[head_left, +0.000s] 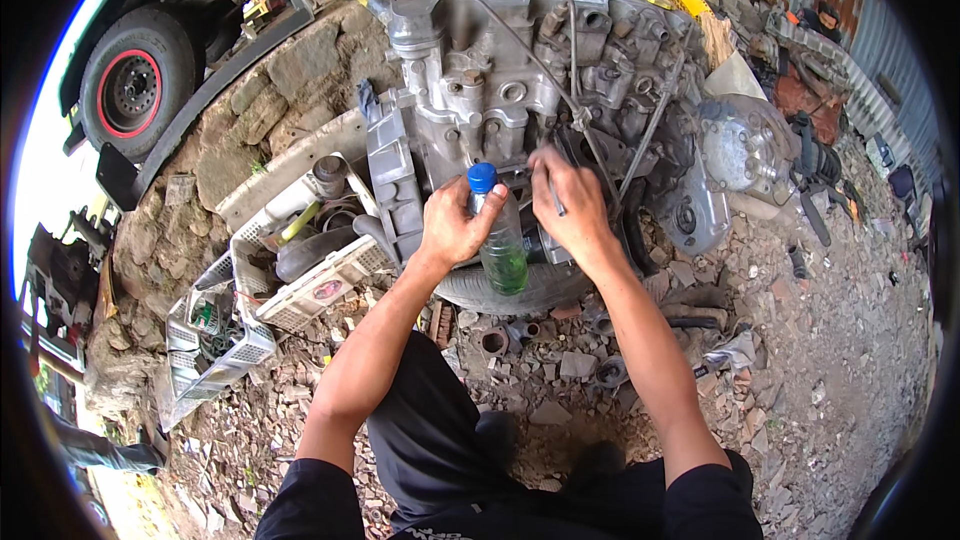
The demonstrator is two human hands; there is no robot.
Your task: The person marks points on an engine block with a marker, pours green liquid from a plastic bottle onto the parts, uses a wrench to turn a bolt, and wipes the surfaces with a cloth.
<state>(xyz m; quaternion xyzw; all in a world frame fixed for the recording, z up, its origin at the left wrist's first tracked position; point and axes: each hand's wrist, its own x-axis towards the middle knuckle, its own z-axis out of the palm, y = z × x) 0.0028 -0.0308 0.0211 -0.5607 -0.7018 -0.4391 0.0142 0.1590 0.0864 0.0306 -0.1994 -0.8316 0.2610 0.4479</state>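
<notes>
Working at the near edge of a grey engine block [470,90], with thin metal rods [652,127] slanting across and partly screening the right side, and a tyre [555,290] below. Hemmed in on the left by a stone wall [300,50], with a red-ringed wheel [130,90] beyond. Flanked, off the block's left edge, by a white crate [345,275] of used dark parts and a second crate [225,365] with green and dark pieces inside. Gripping in the left hand [458,220] a clear plastic bottle [500,240], blue-capped, green liquid in the bottom, just before the block's near edge. Pinching in the right hand [575,205] a slim metal piece [557,202], too blurred to name.
</notes>
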